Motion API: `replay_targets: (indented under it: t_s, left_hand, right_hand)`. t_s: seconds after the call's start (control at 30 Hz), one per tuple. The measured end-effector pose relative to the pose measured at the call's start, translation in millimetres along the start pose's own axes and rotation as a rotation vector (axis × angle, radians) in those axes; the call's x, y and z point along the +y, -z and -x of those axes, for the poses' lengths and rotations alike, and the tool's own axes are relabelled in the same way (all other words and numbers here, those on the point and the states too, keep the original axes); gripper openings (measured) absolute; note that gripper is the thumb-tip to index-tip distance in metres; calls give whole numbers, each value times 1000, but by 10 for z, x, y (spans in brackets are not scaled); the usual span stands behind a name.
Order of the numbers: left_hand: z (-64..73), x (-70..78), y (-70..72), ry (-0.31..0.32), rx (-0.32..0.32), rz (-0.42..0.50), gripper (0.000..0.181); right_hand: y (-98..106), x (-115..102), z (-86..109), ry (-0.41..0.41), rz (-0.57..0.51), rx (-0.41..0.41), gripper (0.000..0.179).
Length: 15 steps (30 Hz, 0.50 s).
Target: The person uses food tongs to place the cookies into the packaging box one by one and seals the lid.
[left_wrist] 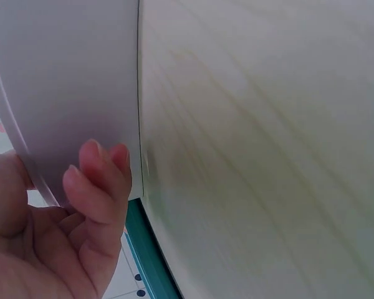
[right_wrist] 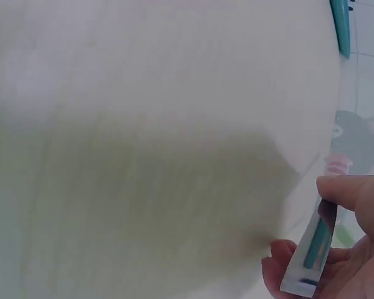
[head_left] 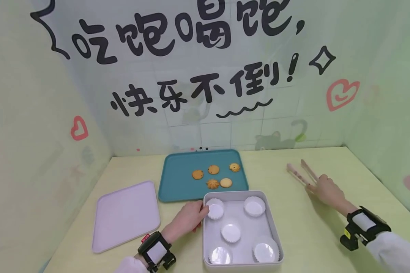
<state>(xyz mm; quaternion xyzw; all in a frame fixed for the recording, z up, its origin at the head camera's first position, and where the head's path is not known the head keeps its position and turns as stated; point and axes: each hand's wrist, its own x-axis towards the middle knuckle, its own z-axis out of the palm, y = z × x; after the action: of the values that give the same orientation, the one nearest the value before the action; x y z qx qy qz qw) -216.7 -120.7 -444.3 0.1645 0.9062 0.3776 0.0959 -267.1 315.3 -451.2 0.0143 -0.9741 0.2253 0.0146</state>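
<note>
My left hand point(head_left: 188, 219) holds the left wall of a white rectangular box point(head_left: 274, 231), thumb over the rim and fingers along the outside. In the left wrist view, the fingers point(left_wrist: 95, 193) lie against the box's side. Several white fluted paper cups point(head_left: 231, 232) sit inside the box. To the right, my right hand point(head_left: 329, 192) grips pink tongs point(head_left: 298, 175) over the table, their arms spread apart and pointing toward the back wall. The right wrist view shows the handle end of the tongs point(right_wrist: 311, 255) between thumb and fingers.
Behind the box, a teal tray point(head_left: 177, 178) carries several cookies point(head_left: 213, 169) of different shapes. A pale lilac tray point(head_left: 126, 216) lies on the left of the yellow table point(head_left: 266, 170). A printed curtain point(head_left: 140, 129) hangs at the back and sides.
</note>
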Motion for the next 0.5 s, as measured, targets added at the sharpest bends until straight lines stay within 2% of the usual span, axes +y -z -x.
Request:
replay_targets:
  t_s: [0.1, 0.2, 0.37, 0.5]
  left_hand:
    - [9, 2, 0, 9, 3, 19, 26]
    - [13, -2, 3, 12, 2, 30, 26]
    - [7, 0, 6, 4, -9, 30, 26]
    - [13, 21, 3, -2, -15, 28, 26]
  right_hand:
    - [82, -93, -22, 99, -66, 14, 45]
    - [170, -252, -84, 231, -60, 13, 42]
    - [282, -659, -194, 399, 20, -21, 31]
    - [301, -1005, -303, 488, 111, -85, 28]
